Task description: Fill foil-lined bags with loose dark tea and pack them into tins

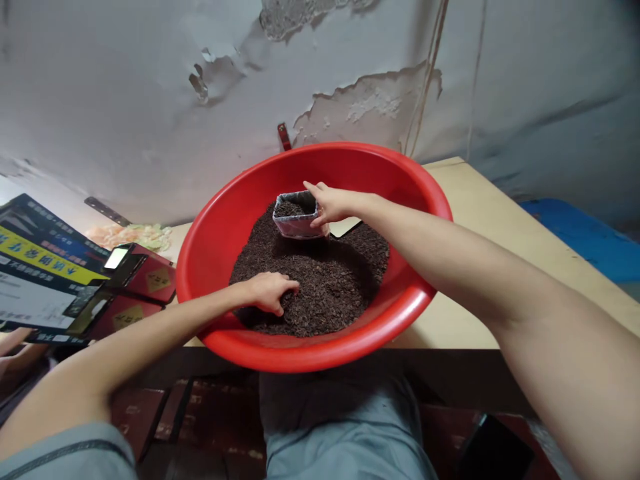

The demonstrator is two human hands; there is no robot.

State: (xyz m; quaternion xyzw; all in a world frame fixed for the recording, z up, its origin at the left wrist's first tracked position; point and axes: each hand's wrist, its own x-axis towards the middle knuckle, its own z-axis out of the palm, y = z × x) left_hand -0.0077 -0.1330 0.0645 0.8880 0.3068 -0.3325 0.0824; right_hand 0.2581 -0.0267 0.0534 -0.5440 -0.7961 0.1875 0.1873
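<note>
A wide red plastic basin (pixel 200 267) holds a heap of dark, dry loose leaves (pixel 325 287) that look like tea. Above the heap's far side, my right hand (pixel 327 201) grips a small open-topped box (pixel 300 228) by its right end. A clear plastic liner shows around the box's rim, and dark leaves lie inside it. Low at the left of the heap is my left hand (pixel 270 292), thumb and fingers apart, with fingertips down among the leaves. A pale flat piece with a dark edge (pixel 346 227) is partly visible behind the box.
The basin stands on a pale wooden table (pixel 465 267) against a peeling wall (pixel 150 100). At left are red-and-black boxes (pixel 150 277), a large printed carton (pixel 45 267) and a pale crumpled pile (pixel 133 237). Another person's hand (pixel 15 343) shows at the left edge. Something blue (pixel 580 233) lies right.
</note>
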